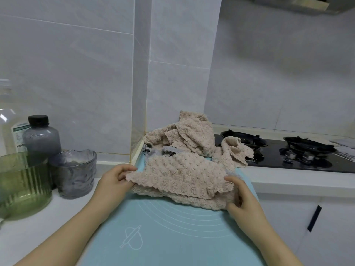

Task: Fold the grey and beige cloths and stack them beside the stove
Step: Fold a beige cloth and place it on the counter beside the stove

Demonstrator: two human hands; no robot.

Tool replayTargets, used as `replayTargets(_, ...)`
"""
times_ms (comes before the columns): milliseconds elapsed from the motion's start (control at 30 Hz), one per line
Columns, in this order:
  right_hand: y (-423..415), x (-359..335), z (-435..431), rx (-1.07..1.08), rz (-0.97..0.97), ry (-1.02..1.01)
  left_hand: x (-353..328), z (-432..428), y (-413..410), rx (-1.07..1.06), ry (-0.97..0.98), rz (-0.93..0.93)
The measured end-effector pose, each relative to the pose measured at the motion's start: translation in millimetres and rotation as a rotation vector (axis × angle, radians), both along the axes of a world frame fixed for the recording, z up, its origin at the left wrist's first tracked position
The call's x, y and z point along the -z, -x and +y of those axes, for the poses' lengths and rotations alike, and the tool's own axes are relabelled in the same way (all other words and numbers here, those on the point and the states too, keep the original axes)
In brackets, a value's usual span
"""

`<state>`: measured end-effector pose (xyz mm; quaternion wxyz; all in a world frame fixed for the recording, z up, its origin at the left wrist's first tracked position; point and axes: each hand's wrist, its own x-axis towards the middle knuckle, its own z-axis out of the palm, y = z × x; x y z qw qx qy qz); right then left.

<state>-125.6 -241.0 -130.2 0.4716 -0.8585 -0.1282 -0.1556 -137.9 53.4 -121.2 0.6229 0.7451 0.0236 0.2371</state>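
Now both hands, left (115, 181) and right (242, 198), pinch the beige cloth's (182, 175) opposite edges.

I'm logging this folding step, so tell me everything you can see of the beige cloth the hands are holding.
The beige cloth is soft-looking, with a bumpy waffle texture and scalloped edges. It lies partly folded on the blue mat, one layer lapped over another. The left hand pinches its left corner; the right hand grips its right end. Its far edge meets a heap of other beige cloths and a grey cloth.
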Motion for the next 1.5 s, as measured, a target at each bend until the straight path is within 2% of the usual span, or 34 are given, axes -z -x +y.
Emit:
replayTargets(67,-2,1,-1,0.021,-0.028,-0.063,-3,-2,2,0.026,0.047,-0.009)
replayTargets(233,-6,4,-2,0.036,-0.09,-0.169,-2,-5,3,0.052,-0.048,-0.035)
replayTargets(333,-4,3,-3,0.009,-0.057,-0.224,-1,-3,5,0.053,-0.135,-0.043)
replayTargets(500,7,1,-12,-0.003,0.066,-0.457,-4,4,16,0.061,-0.314,-0.08)
replayTargets(633,23,-2,-28,-0.068,0.151,-0.392,-5,14,23,0.168,-0.316,-0.034)
replayTargets(700,33,-9,-37,-0.13,0.222,-0.383,-3,21,25,0.239,-0.293,0.055)
replayTargets(800,39,-21,-43,-0.207,0.32,-0.335,-3,22,26,0.292,-0.1,0.17)
replayTargets(933,27,-30,-33,-0.052,0.273,-0.337,-11,12,15,0.14,0.071,0.256)
replayTargets(1000,13,-28,-25,0.063,0.247,-0.298,-14,7,2,0.024,-0.019,0.279)
replayTargets(1067,-6,-22,-20,0.15,0.246,-0.251,-16,4,-13,-0.083,-0.219,0.287)
replayTargets(1300,-52,-9,-7,0.294,0.284,-0.115,-8,-2,-48,-0.221,-0.72,0.354)
replayTargets(1500,-58,6,-1,0.385,0.156,0.258,3,-6,-52,-0.254,-0.899,0.337)
